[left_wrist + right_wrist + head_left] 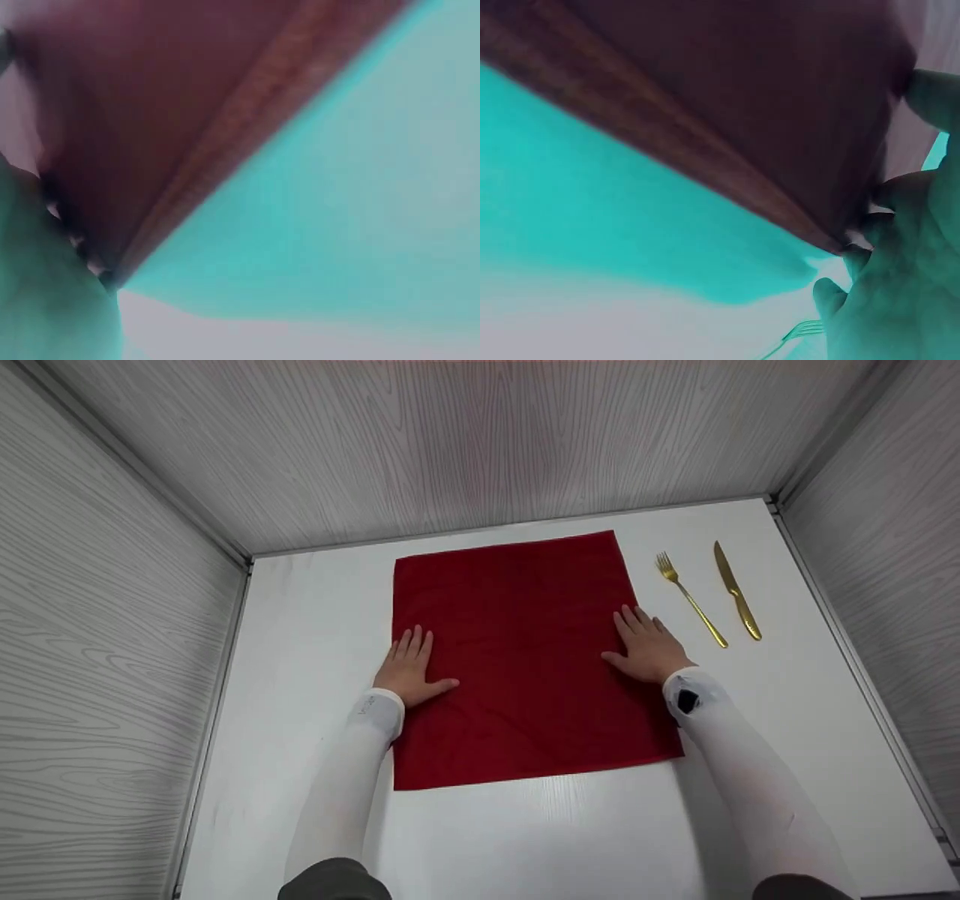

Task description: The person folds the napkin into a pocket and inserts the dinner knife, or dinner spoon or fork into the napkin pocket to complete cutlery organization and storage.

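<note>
A red cloth (pixel 517 720) lies spread out in the middle of the white table, with faint creases near its front. My left hand (pixel 409 669) rests on its left edge, fingers straight and pointing away, thumb out over the fabric. On the right edge lies my right hand (pixel 649 647), fingers extended and thumb spread inward. In the left wrist view the cloth's hemmed edge (pixel 225 135) runs diagonally, dark and blurred. The right wrist view shows the hem (pixel 667 120) reaching toward the fingers of the right hand (pixel 904 285).
To the right of the cloth lie a gold fork (pixel 694 601) and, beyond it, a gold knife (pixel 735 589), both with handles toward me. Grey wood-grain panels (pixel 480 442) enclose the table (pixel 300 615) at the back and on both sides.
</note>
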Available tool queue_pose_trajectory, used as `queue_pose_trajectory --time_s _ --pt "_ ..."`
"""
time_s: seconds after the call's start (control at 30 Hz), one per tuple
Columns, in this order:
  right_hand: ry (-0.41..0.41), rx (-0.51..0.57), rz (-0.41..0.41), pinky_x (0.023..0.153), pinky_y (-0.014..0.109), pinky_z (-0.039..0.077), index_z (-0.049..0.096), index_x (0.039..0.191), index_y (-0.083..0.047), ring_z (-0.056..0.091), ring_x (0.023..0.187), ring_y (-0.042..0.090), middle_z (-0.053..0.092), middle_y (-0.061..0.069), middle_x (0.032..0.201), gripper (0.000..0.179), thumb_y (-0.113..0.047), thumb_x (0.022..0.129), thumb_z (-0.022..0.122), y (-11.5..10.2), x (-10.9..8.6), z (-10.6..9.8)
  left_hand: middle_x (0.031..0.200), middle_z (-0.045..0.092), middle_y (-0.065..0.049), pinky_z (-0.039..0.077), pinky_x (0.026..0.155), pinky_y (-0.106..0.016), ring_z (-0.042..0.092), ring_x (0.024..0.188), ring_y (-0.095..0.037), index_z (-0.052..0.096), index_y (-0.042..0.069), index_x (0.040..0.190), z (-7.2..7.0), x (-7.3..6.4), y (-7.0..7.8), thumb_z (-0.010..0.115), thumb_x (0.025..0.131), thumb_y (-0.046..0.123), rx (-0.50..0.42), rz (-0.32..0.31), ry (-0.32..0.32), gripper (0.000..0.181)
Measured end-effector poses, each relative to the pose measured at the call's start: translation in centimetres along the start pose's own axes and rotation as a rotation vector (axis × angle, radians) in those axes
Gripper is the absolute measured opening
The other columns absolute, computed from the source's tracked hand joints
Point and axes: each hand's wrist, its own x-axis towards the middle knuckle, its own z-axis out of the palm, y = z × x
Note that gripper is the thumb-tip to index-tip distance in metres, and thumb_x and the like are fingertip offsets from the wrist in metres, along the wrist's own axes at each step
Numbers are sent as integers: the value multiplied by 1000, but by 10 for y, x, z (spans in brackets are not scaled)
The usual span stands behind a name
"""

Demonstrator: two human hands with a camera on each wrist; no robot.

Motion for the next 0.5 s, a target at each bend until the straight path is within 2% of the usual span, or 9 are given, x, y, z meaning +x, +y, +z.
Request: queue_pose_trajectory --time_s 0.27,0.37,0.5 --pt "25 52 -17 132 61 4 6 169 -2 -3 164 42 -1 22 177 90 -57 108 44 13 7 3 179 -6 -11 2 134 -49 -7 165 -31 -4 13 170 -4 4 0 47 92 85 5 14 19 118" --pt "35 77 -37 131 61 4 6 168 -1 -3 163 43 0 23 176 92 -55 108 49 16 -1 0 179 -3 -11 2 134 -51 -5 166 -32 -2 13 170 -6 -4 0 49 92 85 -10 36 25 118" --pt "25 65 -77 132 60 4 8 168 0 -2 163 44 2 22 177 94 -49 105 57 18 -21 -8 179 1 -11 2 134 -52 -3 166 -32 2 13 171 -9 -27 -5 54 90 83 -26 64 21 118"
